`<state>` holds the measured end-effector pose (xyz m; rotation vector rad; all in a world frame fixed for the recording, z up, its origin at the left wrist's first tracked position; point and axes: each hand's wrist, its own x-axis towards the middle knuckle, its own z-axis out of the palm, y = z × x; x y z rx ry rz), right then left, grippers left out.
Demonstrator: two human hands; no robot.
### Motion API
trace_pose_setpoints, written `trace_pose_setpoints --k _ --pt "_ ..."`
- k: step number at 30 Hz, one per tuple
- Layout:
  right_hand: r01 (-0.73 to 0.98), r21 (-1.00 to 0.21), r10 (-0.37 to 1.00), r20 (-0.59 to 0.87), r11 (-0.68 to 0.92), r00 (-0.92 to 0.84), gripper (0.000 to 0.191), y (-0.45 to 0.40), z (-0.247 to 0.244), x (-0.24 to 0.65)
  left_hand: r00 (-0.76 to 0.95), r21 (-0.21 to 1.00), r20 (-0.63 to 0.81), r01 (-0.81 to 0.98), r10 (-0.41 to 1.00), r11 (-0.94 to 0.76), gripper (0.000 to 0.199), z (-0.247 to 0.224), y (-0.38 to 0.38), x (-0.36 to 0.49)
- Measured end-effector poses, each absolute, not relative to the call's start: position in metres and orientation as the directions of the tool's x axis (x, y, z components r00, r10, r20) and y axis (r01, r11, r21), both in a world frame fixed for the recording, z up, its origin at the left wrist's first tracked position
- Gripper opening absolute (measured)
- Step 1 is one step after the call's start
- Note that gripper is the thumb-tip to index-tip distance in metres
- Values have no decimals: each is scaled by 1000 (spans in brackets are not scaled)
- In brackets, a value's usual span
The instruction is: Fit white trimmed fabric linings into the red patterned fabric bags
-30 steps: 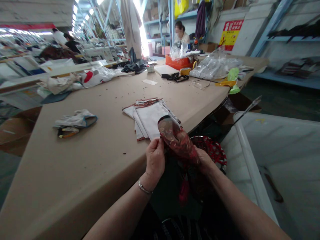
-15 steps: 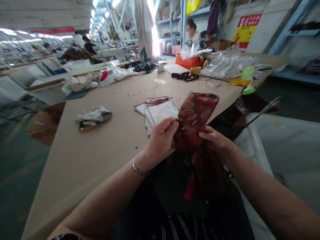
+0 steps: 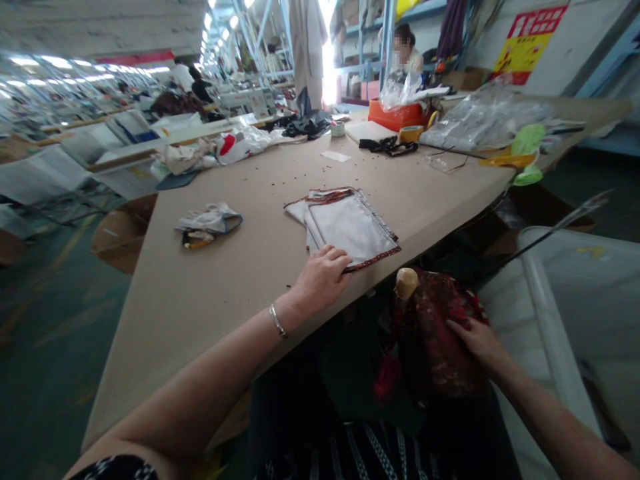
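A long brown table [image 3: 225,300] fills the middle of the view, and a big white bin [image 3: 555,287] stands to the right of it. Far down the table, a person [image 3: 407,50] sits behind an orange box [image 3: 400,115]. Clear plastic bags [image 3: 480,127] lie near that end. A small heap of white cloth [image 3: 210,220] lies on the table, to the left.

A stack of white cloths [image 3: 347,225] with red edges lies flat on the table, near its edge. The left hand [image 3: 320,280] rests on the table with its fingers [image 3: 340,263] open and a little spread. They touch the near edge of the stack and do not pinch it. A thin bangle [image 3: 277,320] sits on that wrist.

Below the table edge, a red cloth [image 3: 435,333] hangs in front of the person, beside the bin. The right hand [image 3: 475,343] lies on it. Its fingers [image 3: 457,327] are flat and look open, but I cannot tell if they grip.
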<state>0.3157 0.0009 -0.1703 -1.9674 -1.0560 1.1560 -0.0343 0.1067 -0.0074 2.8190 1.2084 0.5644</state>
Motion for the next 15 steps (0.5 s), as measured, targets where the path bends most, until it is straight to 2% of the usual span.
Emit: trace_pose_setpoints --k 2,4,6,7,8,9,10,11,12,13,15 --pt "410 -761 852 -355 -503 385 53 1 -186 315 643 64 252 735 724 -675 13 -9 111 -30" --pt "450 -758 851 -261 -473 456 62 7 -179 313 644 -4 192 755 741 -655 16 -8 115 -27" --pt "475 -813 874 -82 -337 479 60 15 -145 302 638 -47 151 768 755 -639 19 -5 117 -25" --pt "493 -844 881 53 -212 470 55 18 -120 291 625 -56 147 779 767 -624 20 -3 117 -24" --pt "523 -851 884 205 -51 420 47 22 -91 277 603 -55 159 796 781 -603 21 -1 116 -23" --pt "576 -807 878 366 134 309 38 27 -61 260 575 -46 186 815 797 -578 21 2 115 -22" --pt "615 -713 842 519 335 143 29 33 -33 240 543 -30 225 834 809 -551 20 5 113 -21" --pt "620 -622 813 581 478 -44 25 40 -8 220 510 -10 270 850 817 -527 20 9 111 -21" --pt "621 -540 786 580 569 -216 25 48 12 199 484 11 315 859 817 -513 19 13 109 -20" --pt "670 -453 777 545 589 -314 27 58 27 181 466 30 354 861 811 -508 18 18 107 -20" --pt "773 -313 823 353 552 -445 29 75 39 150 453 60 410 853 792 -519 17 29 99 -23"
